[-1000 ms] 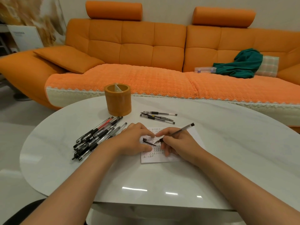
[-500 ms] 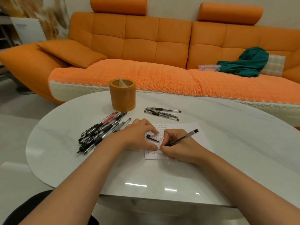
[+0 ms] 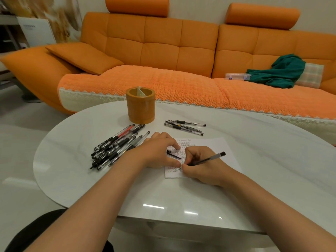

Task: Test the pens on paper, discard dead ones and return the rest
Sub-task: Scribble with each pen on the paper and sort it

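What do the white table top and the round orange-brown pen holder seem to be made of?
Table top: probably polished marble or marble-look stone; glossy white, faint grey veins, sharp light reflections. Pen holder: likely bamboo or wood, smooth satin finish, warm amber tone; plastic is possible.

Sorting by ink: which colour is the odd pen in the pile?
The pen is red; head view shows it.

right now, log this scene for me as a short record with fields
right hand: grips clear black-ended pen, tip on white paper sheet
left hand: presses the paper; clear pen cap between forefinger and thumb, grip unclear
pile: heap of clear pens left of paper
apart: three clear pens beyond paper
holder: orange cylindrical pen holder, upright, no pens sticking out
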`<state>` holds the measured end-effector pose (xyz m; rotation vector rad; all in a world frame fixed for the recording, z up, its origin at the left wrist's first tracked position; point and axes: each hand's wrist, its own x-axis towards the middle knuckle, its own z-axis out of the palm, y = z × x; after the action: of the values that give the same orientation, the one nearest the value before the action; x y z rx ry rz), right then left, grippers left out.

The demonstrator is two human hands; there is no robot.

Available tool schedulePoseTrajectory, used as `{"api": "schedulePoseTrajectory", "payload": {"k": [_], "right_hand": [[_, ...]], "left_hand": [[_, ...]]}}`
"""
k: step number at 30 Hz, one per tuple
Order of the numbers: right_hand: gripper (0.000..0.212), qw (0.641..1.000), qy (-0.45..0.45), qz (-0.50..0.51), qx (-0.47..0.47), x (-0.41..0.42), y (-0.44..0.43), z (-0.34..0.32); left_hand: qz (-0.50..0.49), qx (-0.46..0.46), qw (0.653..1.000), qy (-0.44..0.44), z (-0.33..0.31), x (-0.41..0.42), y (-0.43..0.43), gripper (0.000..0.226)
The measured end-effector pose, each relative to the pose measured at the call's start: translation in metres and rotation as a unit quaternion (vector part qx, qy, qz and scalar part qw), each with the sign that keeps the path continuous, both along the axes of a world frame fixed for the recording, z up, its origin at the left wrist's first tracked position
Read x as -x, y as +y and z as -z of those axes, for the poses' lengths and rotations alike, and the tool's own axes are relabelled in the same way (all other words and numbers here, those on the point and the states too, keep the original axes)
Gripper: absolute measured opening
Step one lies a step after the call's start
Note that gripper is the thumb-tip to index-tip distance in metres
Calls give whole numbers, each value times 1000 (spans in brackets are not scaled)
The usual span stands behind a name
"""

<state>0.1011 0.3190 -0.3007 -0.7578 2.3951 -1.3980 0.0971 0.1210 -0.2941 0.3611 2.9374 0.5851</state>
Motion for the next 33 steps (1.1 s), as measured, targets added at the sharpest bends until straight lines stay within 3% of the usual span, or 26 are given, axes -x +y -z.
{"api": "schedulePoseTrajectory", "payload": {"k": [33], "right_hand": [[18, 1000, 9, 3, 23, -2, 2, 3]], "left_hand": [[-9, -4, 1000, -8, 0, 0, 0, 59]]}}
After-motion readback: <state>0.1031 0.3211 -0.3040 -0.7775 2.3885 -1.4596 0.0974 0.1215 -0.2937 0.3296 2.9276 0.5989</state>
